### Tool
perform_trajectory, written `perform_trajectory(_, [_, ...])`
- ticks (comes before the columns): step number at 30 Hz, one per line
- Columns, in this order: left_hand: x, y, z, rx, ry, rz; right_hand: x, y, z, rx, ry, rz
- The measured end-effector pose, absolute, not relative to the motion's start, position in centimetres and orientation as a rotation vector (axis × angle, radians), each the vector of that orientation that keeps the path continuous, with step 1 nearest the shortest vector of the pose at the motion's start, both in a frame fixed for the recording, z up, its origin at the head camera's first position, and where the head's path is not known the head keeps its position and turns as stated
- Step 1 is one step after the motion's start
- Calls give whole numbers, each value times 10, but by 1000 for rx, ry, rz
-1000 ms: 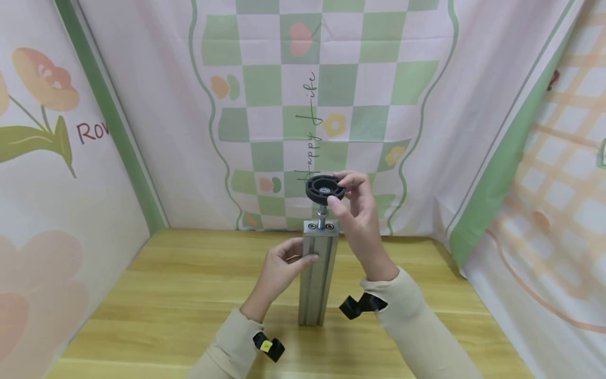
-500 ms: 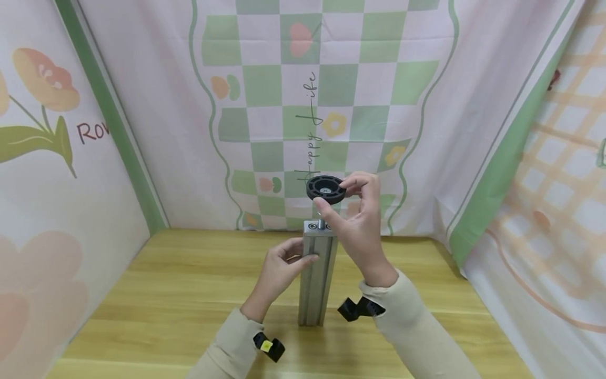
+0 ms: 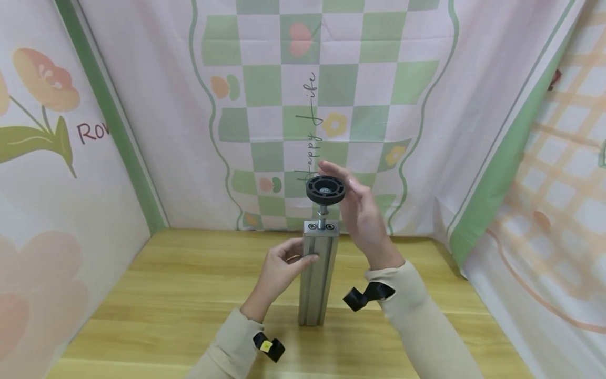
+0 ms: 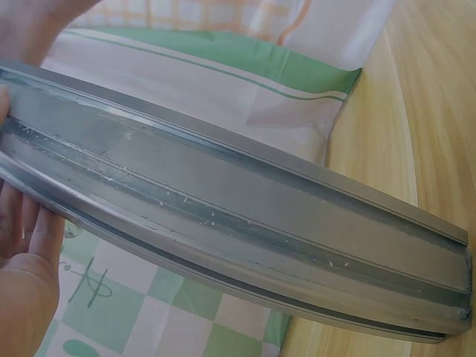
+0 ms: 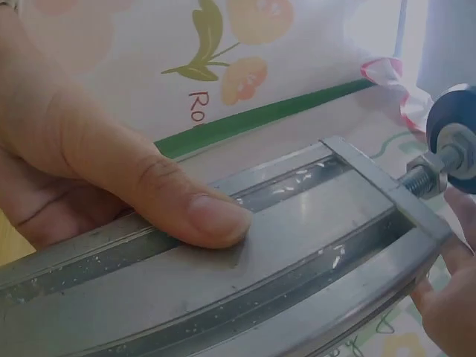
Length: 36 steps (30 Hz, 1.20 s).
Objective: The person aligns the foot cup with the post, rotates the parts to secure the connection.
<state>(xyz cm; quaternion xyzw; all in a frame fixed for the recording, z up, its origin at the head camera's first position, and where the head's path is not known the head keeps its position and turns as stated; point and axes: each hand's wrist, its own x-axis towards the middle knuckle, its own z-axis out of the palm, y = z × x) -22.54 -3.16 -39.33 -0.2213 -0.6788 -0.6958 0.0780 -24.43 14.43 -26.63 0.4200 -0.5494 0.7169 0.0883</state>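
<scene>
An aluminium profile [image 3: 316, 279] stands upright on the wooden table, with an end plate [image 3: 321, 228] screwed on top. From the plate rises the threaded stem of a levelling foot [image 3: 325, 190], whose round black base faces up. My left hand [image 3: 281, 266] grips the profile near its upper end, thumb across the front; the right wrist view shows that thumb [image 5: 219, 221] pressed on the metal. My right hand [image 3: 364, 218] is at the right side of the black base, fingers extended behind it. Whether they touch the rim is hard to tell. A nut [image 5: 428, 172] sits on the stem.
The wooden table [image 3: 189, 295] spreads around the profile. A printed curtain [image 3: 265, 84] hangs behind it, with more printed cloth on the left and right. Each sleeve carries a black wrist mount [image 3: 366, 296].
My right thumb and fingers pinched the black base, turned round its rim, then let go; the fingers now stretch out beside it. My left hand and the profile have stayed still.
</scene>
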Motion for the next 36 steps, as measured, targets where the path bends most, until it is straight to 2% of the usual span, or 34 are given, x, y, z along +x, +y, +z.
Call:
perform_trajectory(7, [-223, -32, -391, -667, -2019, -2103, -248, 148, -267, 1347, -1609, 2321])
perform_trajectory(20, [-226, -33, -396, -678, -2033, -2101, -250, 144, -270, 1298, -1566, 2341])
perform_trajectory(36, [-226, -33, -394, -701, -2019, -2087, -232, 136, -280, 981, -1525, 1961])
